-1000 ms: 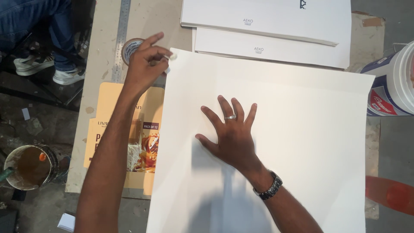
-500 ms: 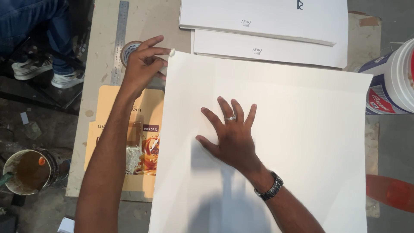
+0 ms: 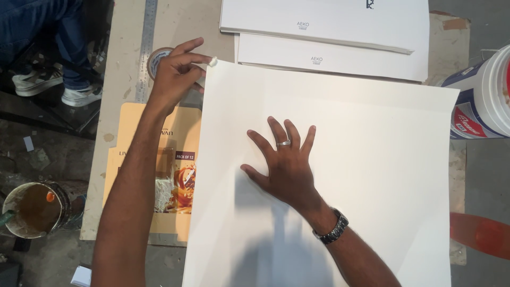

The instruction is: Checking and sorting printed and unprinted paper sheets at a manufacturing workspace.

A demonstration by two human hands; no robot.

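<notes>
Sheet (image 3: 361,159) of big white paper spread flat on the table (image 3: 180,26), both hands on it.
Right hand (image 3: 284,167) lies flat mid-sheet, fingers spread, ring and wristwatch (image 3: 332,227) on. Left hand (image 3: 172,74) pinches a small white bit (image 3: 213,61) at the sheet's top-left corner, right beside a tape roll (image 3: 155,57).

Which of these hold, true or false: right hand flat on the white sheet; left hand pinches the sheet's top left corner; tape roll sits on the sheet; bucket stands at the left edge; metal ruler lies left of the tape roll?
1. Right hand lies flat on the large white sheet: true.
2. Left hand pinches the sheet's top left corner: true.
3. Tape roll sits on the sheet: false, it lies beside it, behind the left hand.
4. White bucket stands at the left edge: false, at the right edge.
5. Metal ruler lies left of the tape roll: true.
</notes>
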